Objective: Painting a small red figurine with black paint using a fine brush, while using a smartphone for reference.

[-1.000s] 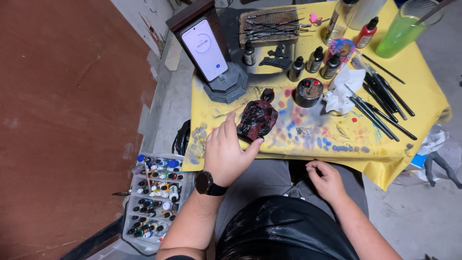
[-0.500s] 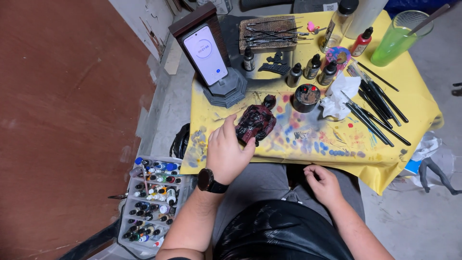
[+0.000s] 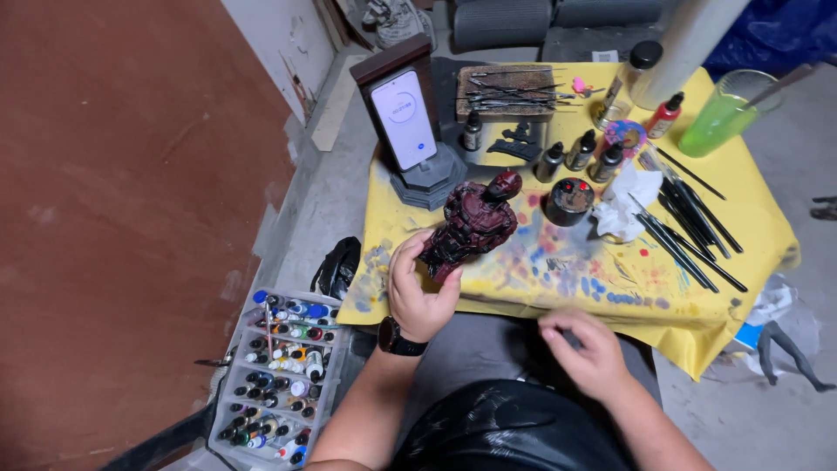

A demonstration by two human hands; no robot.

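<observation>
While the left hand point(image 3: 421, 292) grips the dark red painted figurine point(image 3: 471, 225) by its lower end, the fingers wrap that end and the thumb presses against its side. The figurine rises from the fist, and its long axis runs up and to the right, so the head end lies farthest from the palm, above the paint-smeared yellow cloth point(image 3: 697, 296) that covers the table.

The right hand point(image 3: 586, 347) rests low, near the lap and just under the front edge of the cloth. Its fingers are curled loosely; whether they hold anything small cannot be told. It lies well apart from the figurine, to the right of and below the left hand, so the left hand is the nearer one.

Beyond the figurine's head stands a phone on a grey stand point(image 3: 410, 131). Right of the figurine sits a round black pot point(image 3: 568, 201), then a crumpled white tissue point(image 3: 629, 201) and a row of black-handled brushes point(image 3: 689, 227). Left of and below the left wrist lies a clear compartment box of small paint bottles point(image 3: 281, 375).
</observation>
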